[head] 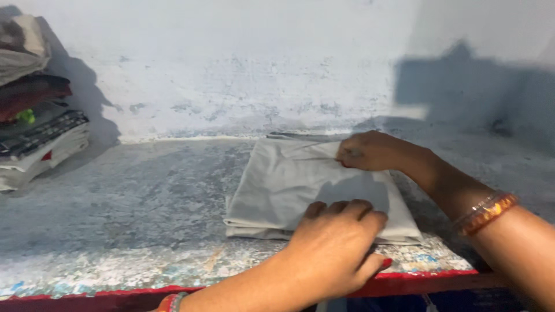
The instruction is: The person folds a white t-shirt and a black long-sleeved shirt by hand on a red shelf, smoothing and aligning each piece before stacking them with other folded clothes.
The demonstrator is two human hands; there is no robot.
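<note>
A folded pale grey cloth (283,185) lies flat on a worn stone shelf (144,202). My left hand (332,251) rests palm down on the cloth's near edge, fingers together and pressing it. My right hand (370,151) is at the cloth's far right corner, fingers closed and pinching the fabric there. I wear orange bangles (485,212) on my right wrist, and another bangle shows on the left wrist at the bottom edge.
A stack of folded clothes (34,110) in grey, dark red and white sits at the far left against the whitewashed wall (243,63). The shelf has a red front edge (416,283). The wall bends at the right.
</note>
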